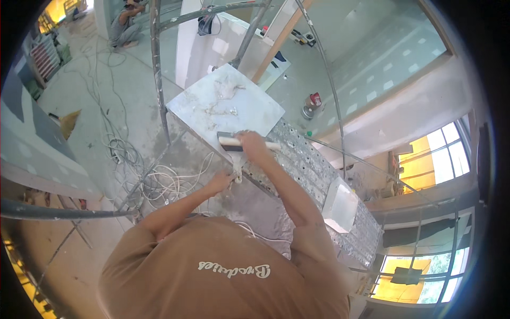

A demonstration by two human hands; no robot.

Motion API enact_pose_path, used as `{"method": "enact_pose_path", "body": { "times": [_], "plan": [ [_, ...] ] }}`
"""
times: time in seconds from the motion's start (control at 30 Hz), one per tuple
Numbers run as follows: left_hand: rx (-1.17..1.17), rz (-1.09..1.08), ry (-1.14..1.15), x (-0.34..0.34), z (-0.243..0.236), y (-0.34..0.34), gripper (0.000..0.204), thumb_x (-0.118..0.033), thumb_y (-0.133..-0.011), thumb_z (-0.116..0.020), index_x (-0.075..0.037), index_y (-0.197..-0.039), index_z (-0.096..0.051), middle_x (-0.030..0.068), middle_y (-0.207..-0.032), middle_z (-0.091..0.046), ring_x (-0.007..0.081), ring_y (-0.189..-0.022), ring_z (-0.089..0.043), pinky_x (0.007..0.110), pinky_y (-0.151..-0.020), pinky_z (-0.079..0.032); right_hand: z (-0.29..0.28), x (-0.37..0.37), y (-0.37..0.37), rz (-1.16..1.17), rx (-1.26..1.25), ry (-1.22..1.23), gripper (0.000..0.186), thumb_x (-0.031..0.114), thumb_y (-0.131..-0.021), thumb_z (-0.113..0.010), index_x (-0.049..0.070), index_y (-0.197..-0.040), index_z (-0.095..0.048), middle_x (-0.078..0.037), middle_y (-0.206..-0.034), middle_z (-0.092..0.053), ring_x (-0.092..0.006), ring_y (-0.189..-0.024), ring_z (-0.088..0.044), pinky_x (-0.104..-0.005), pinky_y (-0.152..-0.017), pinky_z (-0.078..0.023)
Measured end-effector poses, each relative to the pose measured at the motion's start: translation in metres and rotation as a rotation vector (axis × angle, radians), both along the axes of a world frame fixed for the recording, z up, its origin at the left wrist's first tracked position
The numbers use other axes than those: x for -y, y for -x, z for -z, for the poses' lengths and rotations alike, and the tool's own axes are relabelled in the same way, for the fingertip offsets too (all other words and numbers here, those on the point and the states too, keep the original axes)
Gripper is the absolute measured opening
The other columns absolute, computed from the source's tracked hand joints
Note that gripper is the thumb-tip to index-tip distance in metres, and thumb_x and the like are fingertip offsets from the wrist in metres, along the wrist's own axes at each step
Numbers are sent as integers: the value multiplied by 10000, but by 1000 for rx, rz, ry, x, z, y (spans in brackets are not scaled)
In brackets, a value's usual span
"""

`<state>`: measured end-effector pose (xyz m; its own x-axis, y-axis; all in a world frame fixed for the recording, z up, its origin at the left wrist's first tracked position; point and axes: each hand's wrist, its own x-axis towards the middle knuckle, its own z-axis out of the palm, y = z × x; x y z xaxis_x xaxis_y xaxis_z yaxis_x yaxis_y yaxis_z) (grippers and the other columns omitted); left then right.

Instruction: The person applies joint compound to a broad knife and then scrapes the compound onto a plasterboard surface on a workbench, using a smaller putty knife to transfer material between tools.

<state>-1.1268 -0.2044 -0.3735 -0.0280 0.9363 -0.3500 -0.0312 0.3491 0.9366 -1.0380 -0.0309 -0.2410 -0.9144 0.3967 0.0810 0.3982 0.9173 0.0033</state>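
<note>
My right hand [253, 148] is closed on a wide filling knife [228, 142], with a dark blade edge and a pale strip along it, held over the near edge of a white board [196, 101]. Just below and left of it, my left hand [219, 183] grips a smaller putty knife [237, 162] whose whitish blade points up toward the wide one. The two blades are close together; whether they touch I cannot tell. Smears and lumps of pale filling compound [228, 89] lie on the board.
The board rests on a perforated metal scaffold plank [303, 154], with a white angular block [340, 205] farther along. Scaffold tubes [155, 64] rise around me. Tangled cables [125, 151] cover the floor at left. A person [123, 25] crouches far left. A red-topped bucket [312, 104] stands beyond.
</note>
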Motion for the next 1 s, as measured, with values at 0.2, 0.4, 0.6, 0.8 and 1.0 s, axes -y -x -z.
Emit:
{"method": "enact_pose_path", "body": {
  "times": [0.2,0.4,0.6,0.8,1.0],
  "plan": [
    [332,-64,197,10,-52,-2,355,-404,-1001,-608,-59,-939,-661,26,-724,-597,127,-640,-573,298,-594,-510,-51,-7,-31,195,-378,-34,370,18,-773,-625,96,-1128,-694,-125,-1073,-704,-332,-996,-667,-446,-874,-537],
    [528,-183,238,-15,-33,-14,224,-308,-1005,-600,-87,-1032,-578,14,-780,-585,165,-669,-599,329,-683,-549,-2,22,-38,-55,-183,36,344,26,-807,-585,69,-1131,-693,-145,-1083,-708,-334,-1047,-658,-442,-902,-531],
    [292,-56,76,5,-69,41,113,-211,-977,-633,-113,-1000,-583,-33,-771,-525,79,-587,-450,269,-582,-423,-42,-9,-42,267,-355,41,298,29,-810,-584,32,-1096,-671,-148,-1045,-701,-363,-1028,-650,-452,-902,-522],
    [203,-43,7,8,-123,60,304,-181,-987,-606,-45,-1251,-541,5,-848,-591,95,-619,-499,267,-556,-424,7,-15,-45,186,-551,124,354,51,-766,-627,25,-1118,-642,-185,-1077,-679,-394,-1042,-634,-473,-898,-520],
    [-947,-361,-370,22,-133,109,338,-131,-928,-619,5,-1201,-474,229,-908,-663,400,-780,-637,496,-657,-481,-7,-60,-107,469,-901,58,238,204,-878,-702,-27,-928,-684,-188,-818,-649,-339,-743,-608,-464,-689,-473]
  ]
}}
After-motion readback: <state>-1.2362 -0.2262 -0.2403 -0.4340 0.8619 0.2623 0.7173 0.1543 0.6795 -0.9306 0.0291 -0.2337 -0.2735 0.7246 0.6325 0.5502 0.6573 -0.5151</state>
